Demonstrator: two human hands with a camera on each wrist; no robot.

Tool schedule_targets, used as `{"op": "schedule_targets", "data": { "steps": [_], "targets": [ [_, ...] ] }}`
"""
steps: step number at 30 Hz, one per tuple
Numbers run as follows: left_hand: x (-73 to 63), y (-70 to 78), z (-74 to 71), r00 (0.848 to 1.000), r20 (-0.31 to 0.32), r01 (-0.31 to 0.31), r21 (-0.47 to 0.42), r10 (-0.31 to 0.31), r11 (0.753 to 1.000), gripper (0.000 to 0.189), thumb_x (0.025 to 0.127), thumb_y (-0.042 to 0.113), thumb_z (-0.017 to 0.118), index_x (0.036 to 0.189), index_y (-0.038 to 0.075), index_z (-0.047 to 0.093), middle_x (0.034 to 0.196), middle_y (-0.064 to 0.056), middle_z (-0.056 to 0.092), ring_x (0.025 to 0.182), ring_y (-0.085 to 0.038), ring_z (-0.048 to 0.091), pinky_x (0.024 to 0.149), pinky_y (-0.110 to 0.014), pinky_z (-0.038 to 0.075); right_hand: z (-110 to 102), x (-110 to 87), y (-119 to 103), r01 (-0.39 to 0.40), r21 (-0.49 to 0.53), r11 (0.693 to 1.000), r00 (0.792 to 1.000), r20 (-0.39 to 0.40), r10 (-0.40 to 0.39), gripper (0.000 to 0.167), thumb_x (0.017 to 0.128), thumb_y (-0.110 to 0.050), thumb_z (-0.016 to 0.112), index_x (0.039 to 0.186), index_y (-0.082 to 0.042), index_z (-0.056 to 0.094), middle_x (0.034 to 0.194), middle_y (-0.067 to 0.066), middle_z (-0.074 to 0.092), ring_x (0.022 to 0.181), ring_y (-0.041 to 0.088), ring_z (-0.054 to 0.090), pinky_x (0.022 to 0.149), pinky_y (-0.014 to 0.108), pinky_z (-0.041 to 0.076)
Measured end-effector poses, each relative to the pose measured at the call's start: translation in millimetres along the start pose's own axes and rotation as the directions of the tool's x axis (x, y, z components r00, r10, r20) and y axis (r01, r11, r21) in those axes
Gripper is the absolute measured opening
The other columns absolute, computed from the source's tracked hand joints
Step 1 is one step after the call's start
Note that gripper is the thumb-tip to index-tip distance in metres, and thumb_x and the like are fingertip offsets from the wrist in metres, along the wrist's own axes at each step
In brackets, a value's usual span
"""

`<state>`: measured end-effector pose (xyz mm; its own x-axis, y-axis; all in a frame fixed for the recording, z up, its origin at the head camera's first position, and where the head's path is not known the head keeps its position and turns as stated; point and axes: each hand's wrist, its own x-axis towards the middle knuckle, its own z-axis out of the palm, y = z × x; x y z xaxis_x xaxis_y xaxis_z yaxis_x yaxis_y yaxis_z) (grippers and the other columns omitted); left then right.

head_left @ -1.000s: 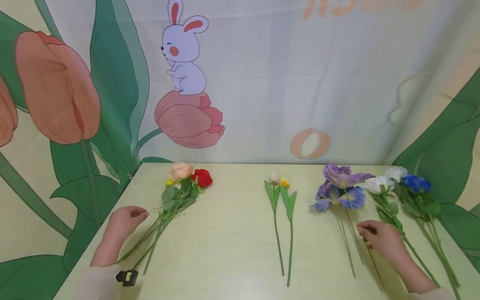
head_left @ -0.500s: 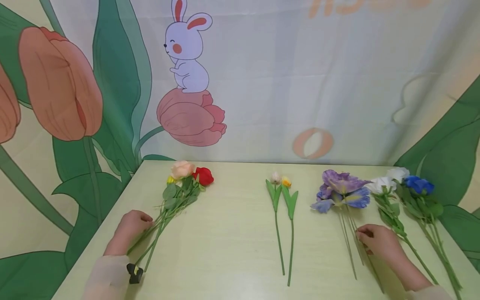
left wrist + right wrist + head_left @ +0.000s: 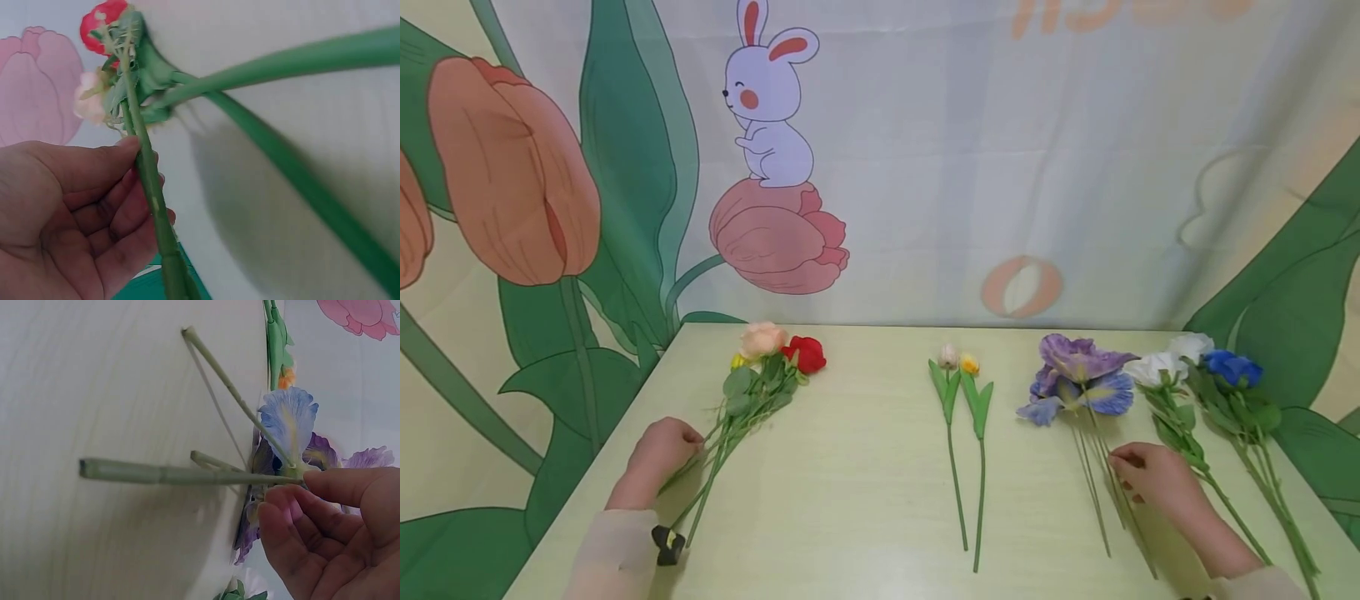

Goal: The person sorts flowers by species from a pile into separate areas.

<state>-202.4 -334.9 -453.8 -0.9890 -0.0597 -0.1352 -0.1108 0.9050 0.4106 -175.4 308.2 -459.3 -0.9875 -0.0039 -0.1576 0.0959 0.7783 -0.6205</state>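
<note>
My left hand (image 3: 662, 457) pinches a green flower stem (image 3: 153, 187) between thumb and fingers, at the left side of the table. That stem belongs to a bunch with a red rose (image 3: 807, 355), a peach rose (image 3: 763, 340) and a small yellow flower (image 3: 737, 361); two more stems of it spread beside the hand. At the right, my right hand (image 3: 1157, 479) pinches the thin stem (image 3: 212, 477) of an artificial iris. Purple iris blooms (image 3: 1078, 357) and a blue-violet petal (image 3: 289, 419) lie beyond the fingertips, with other iris stems alongside.
Two tulips, one pale pink (image 3: 948, 357) and one yellow (image 3: 970, 365), lie mid-table. White roses (image 3: 1157, 367) and a blue rose (image 3: 1232, 367) lie right of the right hand. A printed curtain (image 3: 910, 167) hangs behind the table's back edge.
My left hand has moved right from beside the bunch onto its stems and taken hold of one. The iris held in my right hand has dropped slightly; that hand has barely moved.
</note>
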Motion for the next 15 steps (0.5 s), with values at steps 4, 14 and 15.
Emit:
{"op": "schedule_targets", "data": {
  "steps": [4,14,15],
  "targets": [
    [-1.4,5.5,-6.3,1.0,-0.007,-0.026,0.006,0.026,1.0,0.02,0.094,0.003,0.064,0.103,-0.012,0.074,0.106,-0.031,0.073,0.101,-0.048,0.067,0.087,-0.055,0.057,-3,-0.4,0,-0.013,0.002,1.0,1.0,0.013,0.013,0.036,0.104,-0.015,0.054,0.12,0.015,0.064,0.087,0.014,0.073,0.073,0.013,0.065,0.06,0.027,0.058],
    [-6.8,6.0,-15.2,0.997,-0.05,-0.05,0.048,0.053,0.998,0.02,0.095,0.003,0.062,0.101,-0.012,0.074,0.106,-0.031,0.072,0.102,-0.051,0.066,0.085,-0.057,0.057,-11,-2.0,8,-0.028,-0.014,1.0,0.999,0.041,0.029,0.037,0.104,-0.016,0.055,0.122,0.015,0.063,0.092,0.017,0.072,0.077,0.016,0.067,0.063,0.031,0.059],
    [-7.2,6.4,-16.8,0.997,-0.061,-0.05,0.044,0.053,0.998,0.02,0.095,0.003,0.062,0.101,-0.012,0.074,0.107,-0.032,0.072,0.101,-0.051,0.067,0.085,-0.056,0.057,-12,-2.3,8,-0.03,-0.019,0.999,0.999,0.041,0.031,0.037,0.104,-0.017,0.055,0.123,0.015,0.062,0.094,0.018,0.072,0.077,0.017,0.068,0.063,0.031,0.059]
  ]
}}
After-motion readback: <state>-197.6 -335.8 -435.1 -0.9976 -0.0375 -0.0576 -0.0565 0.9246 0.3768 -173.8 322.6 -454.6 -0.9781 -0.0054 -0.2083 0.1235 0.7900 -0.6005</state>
